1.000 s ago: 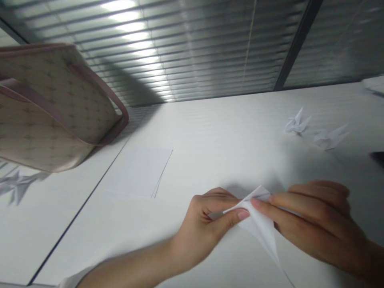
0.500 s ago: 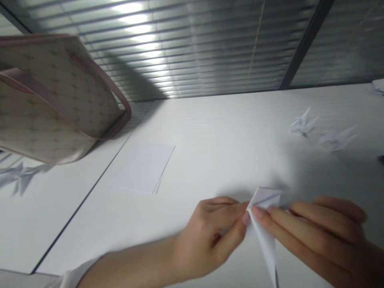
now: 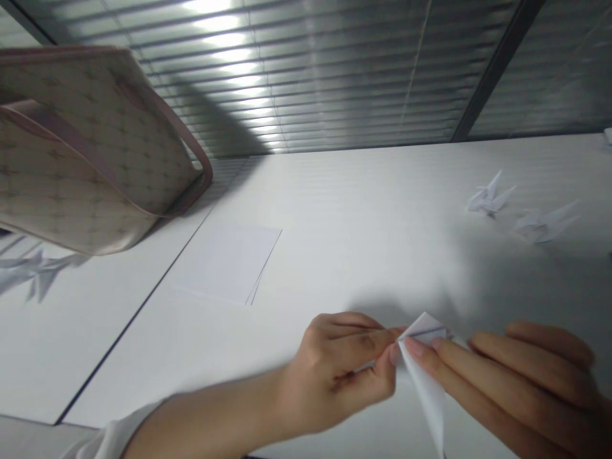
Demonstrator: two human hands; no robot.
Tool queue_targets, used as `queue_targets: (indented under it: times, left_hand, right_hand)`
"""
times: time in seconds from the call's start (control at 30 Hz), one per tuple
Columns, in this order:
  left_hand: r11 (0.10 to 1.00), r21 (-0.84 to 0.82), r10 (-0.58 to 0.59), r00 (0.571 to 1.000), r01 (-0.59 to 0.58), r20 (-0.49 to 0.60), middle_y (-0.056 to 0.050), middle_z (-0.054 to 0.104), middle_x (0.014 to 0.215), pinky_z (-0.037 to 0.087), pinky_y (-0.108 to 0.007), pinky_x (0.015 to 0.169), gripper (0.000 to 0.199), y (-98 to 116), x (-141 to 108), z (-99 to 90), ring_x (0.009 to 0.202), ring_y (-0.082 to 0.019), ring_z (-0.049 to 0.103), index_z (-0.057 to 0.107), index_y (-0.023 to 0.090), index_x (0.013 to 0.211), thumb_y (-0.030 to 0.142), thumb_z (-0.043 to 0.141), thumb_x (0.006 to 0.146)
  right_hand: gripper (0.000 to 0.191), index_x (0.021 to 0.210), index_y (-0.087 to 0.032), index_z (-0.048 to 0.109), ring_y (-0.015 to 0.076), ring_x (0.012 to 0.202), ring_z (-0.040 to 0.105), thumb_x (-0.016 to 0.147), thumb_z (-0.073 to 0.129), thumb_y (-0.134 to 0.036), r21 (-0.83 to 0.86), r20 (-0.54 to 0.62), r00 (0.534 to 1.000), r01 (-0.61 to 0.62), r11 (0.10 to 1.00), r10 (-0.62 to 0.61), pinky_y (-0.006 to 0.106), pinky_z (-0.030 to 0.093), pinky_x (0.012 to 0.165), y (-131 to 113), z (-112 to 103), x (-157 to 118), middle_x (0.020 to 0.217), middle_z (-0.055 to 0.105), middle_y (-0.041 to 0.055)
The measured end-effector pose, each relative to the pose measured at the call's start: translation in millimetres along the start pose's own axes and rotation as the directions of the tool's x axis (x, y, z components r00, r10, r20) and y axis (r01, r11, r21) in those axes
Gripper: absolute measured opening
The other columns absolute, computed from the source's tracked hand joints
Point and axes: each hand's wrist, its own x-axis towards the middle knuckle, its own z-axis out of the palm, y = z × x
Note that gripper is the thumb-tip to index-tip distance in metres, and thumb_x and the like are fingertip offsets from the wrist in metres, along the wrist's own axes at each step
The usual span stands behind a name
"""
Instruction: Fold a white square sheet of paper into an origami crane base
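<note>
The left hand is pinching one edge of the folded paper between thumb and forefinger; the right hand is pressing fingertips against the opposite side, its other fingers bending loosely, though its grip behind the paper is not showing. The paper is sitting between both hands, near the front of the counter, pointing a narrow tip toward the person. It is already carrying several creases and a flap at its top, so it seems partway through its folding; it is not yet showing spread points like the other pieces. Farther out, a few flat sheets are lying unfolded, their edges slightly fanned. Two finished-looking paper figures are standing toward the far right, and more folded paper shapes are lying at the left, beside a bag.
</note>
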Motion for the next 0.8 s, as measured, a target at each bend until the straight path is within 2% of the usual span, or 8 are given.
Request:
queue_targets:
  times: [0.13,0.27,0.33,0.37,0.47,0.53,0.67,0.8]
  left_hand:
    - [0.999,-0.031,0.021,1.0,-0.021,0.005,-0.007,0.075,0.097,0.056,-0.033,0.077,0.045,2.1,1.8,-0.7,0.073,-0.02,0.071,0.061,0.022,0.125,0.002,0.055,0.086]
    - [0.999,-0.035,0.024,1.0,-0.024,-0.006,-0.008,0.075,0.091,0.057,-0.034,0.078,0.044,2.6,2.3,-0.6,0.073,-0.022,0.072,0.062,0.022,0.124,0.002,0.056,0.085]
    - [0.999,-0.038,0.014,1.0,-0.014,0.001,-0.008,0.076,0.089,0.057,-0.035,0.078,0.042,2.5,2.2,0.2,0.073,-0.022,0.072,0.063,0.022,0.123,0.003,0.055,0.086]
    - [0.999,-0.04,0.007,1.0,-0.006,0.007,-0.008,0.075,0.088,0.057,-0.035,0.078,0.042,2.4,2.1,0.6,0.072,-0.022,0.072,0.063,0.022,0.123,0.004,0.054,0.086]
    - [0.998,-0.057,-0.023,1.0,0.024,0.008,-0.008,0.075,0.086,0.056,-0.034,0.076,0.04,2.1,1.9,1.6,0.071,-0.02,0.07,0.064,0.02,0.121,0.004,0.052,0.087]
    - [0.995,-0.09,-0.048,0.999,0.048,0.012,-0.009,0.074,0.083,0.055,-0.033,0.075,0.037,2.2,2.3,1.5,0.072,-0.021,0.069,0.065,0.017,0.12,0.005,0.053,0.087]
    - [0.959,-0.199,-0.195,0.98,0.2,0.047,-0.01,0.072,0.081,0.052,-0.03,0.067,0.026,3.8,5.2,-0.3,0.07,-0.021,0.065,0.072,0.013,0.109,0.013,0.058,0.087]
    - [0.884,-0.31,-0.357,0.934,0.349,0.031,-0.006,0.072,0.082,0.05,-0.026,0.068,0.02,3.7,7.1,0.0,0.074,-0.019,0.065,0.076,0.019,0.099,0.018,0.059,0.089]
  right_hand:
    - [0.029,0.116,-0.033,0.064,0.0167,0.063,0.067,0.097,0.043,-0.031,-0.115,-0.147,0.957,0.235,0.965,-0.25,0.033,0.048,0.06,15.4,12.5,-2.8,0.08,0.077,-0.0036]
    - [0.029,0.116,-0.036,0.064,0.0176,0.066,0.067,0.096,0.043,-0.034,-0.11,-0.103,0.965,0.231,0.967,-0.242,0.033,0.049,0.059,17.6,6.4,0.3,0.083,0.076,-0.0033]
    - [0.027,0.114,-0.035,0.065,0.0177,0.069,0.068,0.095,0.045,-0.035,-0.107,0.042,0.977,0.214,0.971,-0.211,0.033,0.05,0.061,15.2,1.0,3.4,0.088,0.076,-0.003]
    - [0.025,0.112,-0.036,0.065,0.0171,0.068,0.067,0.094,0.048,-0.034,-0.113,0.057,0.974,0.226,0.968,-0.22,0.032,0.05,0.061,14.5,-0.1,4.4,0.087,0.076,-0.0037]
    - [0.03,0.114,-0.036,0.065,0.0162,0.067,0.066,0.096,0.043,-0.026,-0.123,-0.087,0.961,0.25,0.96,-0.262,0.032,0.049,0.061,16.0,4.9,3.3,0.081,0.076,-0.0038]
    - [0.032,0.119,-0.038,0.062,0.0169,0.069,0.066,0.096,0.041,-0.025,-0.123,-0.081,0.973,0.206,0.971,-0.217,0.033,0.049,0.062,18.9,10.4,0.9,0.081,0.076,-0.0037]
    - [0.032,0.12,-0.033,0.062,0.0158,0.072,0.065,0.096,0.042,-0.023,-0.166,-0.044,0.978,0.193,0.967,-0.202,0.032,0.048,0.065,23.5,12.7,1.7,0.085,0.075,-0.0032]
    - [0.032,0.119,-0.028,0.063,0.0144,0.075,0.063,0.093,0.048,-0.018,-0.2,0.033,0.97,0.243,0.949,-0.241,0.029,0.047,0.069,26.8,10.7,9.0,0.09,0.076,-0.0046]
